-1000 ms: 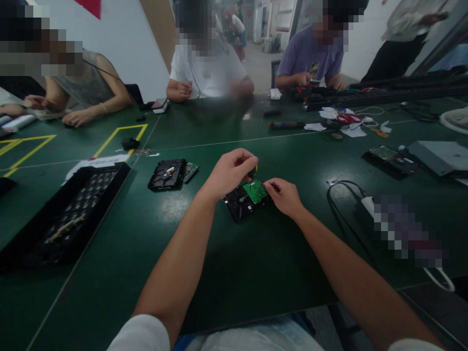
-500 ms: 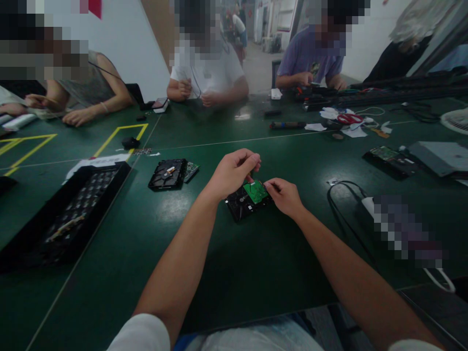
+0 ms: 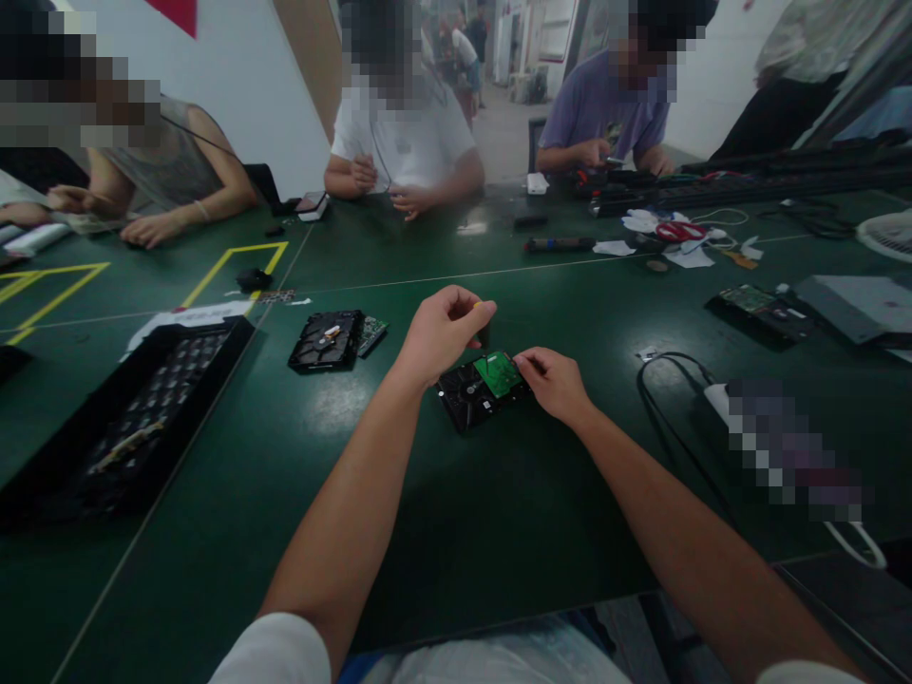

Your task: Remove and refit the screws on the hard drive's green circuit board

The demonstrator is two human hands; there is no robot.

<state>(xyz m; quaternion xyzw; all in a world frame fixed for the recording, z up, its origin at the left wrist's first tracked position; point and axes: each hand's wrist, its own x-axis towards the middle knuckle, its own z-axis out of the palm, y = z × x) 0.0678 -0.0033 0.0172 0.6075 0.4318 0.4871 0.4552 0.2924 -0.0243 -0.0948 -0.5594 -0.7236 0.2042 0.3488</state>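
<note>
In front of me on the green table lies a black hard drive, its green circuit board facing up. My left hand is closed round a small screwdriver, held upright with its thin shaft pointing down at the board. Whether the tip sits in a screw is too small to tell. At the drive's right edge, my right hand pinches the corner between thumb and fingers and steadies it. Another black hard drive lies farther left, beside a loose circuit board.
A long black tray with small parts stands at left. To the right are a cable, a blurred-out device, another drive and a grey metal box. Several people sit across the table, among papers and red-handled scissors.
My left hand has shifted slightly left and turned, so more of the screwdriver shows. The drive and my right hand stay nearly still. The person opposite has moved a hand.
</note>
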